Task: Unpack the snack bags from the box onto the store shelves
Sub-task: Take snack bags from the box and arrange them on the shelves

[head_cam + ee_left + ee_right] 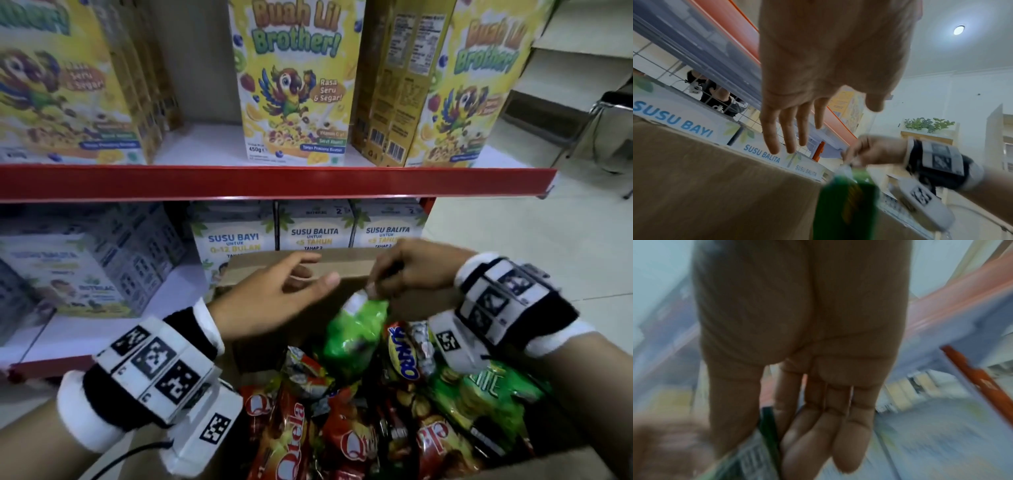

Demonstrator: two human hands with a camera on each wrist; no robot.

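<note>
A cardboard box [298, 265] full of snack bags sits in front of the shelves, with several red bags [349, 442] and green bags [479, 394] inside. My right hand [380, 274] pinches the top seam of a green snack bag [352, 335], which hangs above the box; this green bag [846, 207] is blurred in the left wrist view. My left hand [301, 277] hovers just left of it with fingers straight and spread, holding nothing. In the right wrist view the thumb and fingers [838, 426] clamp the bag's dark edge [769, 426].
The upper shelf with a red edge [274, 181] holds yellow cereal boxes [294, 82]. The lower shelf [85, 335] holds white milk-powder boxes [315, 226], with bare shelf on its left part. Tiled floor [513, 233] lies to the right.
</note>
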